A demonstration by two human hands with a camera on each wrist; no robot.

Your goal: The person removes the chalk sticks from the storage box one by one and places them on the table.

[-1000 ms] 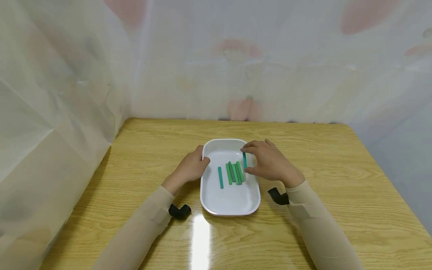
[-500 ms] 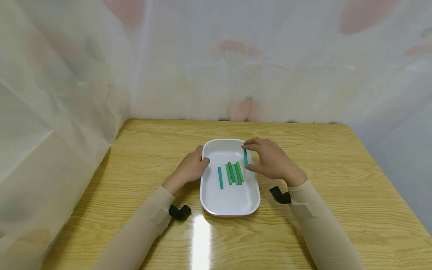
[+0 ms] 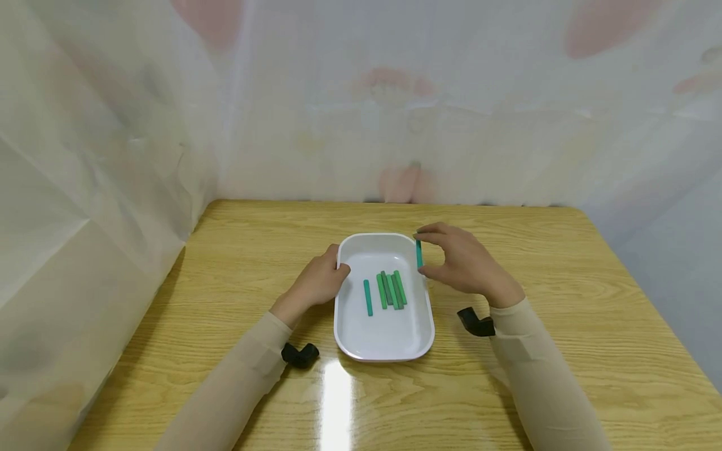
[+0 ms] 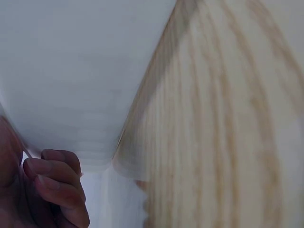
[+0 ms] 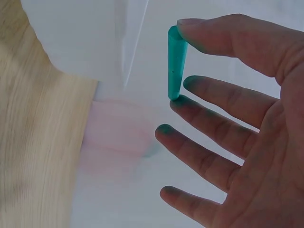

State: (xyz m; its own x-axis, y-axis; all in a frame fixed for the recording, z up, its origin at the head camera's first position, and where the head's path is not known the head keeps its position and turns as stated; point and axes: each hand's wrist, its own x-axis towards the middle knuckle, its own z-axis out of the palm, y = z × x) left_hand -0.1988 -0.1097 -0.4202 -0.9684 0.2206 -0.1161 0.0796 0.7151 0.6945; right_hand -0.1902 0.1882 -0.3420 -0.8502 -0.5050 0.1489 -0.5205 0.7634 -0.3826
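Observation:
My left hand [image 3: 316, 280] grips the left rim of a white rectangular tray [image 3: 383, 338], thumb over the edge. Its curled fingers [image 4: 61, 185] show beside the tray's outer wall in the left wrist view. Above the tray's far right rim, my right hand [image 3: 470, 260] pinches a teal pastel stick [image 3: 419, 254] by its two ends, between thumb and fingertips. Green smudges mark those fingertips [image 5: 165, 129] in the right wrist view. Inside the tray several green pastel sticks [image 3: 393, 292] lie side by side. One teal pastel stick [image 3: 368, 297] lies apart to their left.
The tray stands on a wood-grain table [image 3: 536, 363]. A pale sheet with pink patches [image 3: 479, 144] hangs along the back, and another pale sheet [image 3: 73, 250] borders the left side. A black wrist mount [image 3: 476, 322] sits below the right hand.
My right hand has moved right and away from me with the teal pastel stick, from over the tray's inside to its rim. The left hand and tray stay put.

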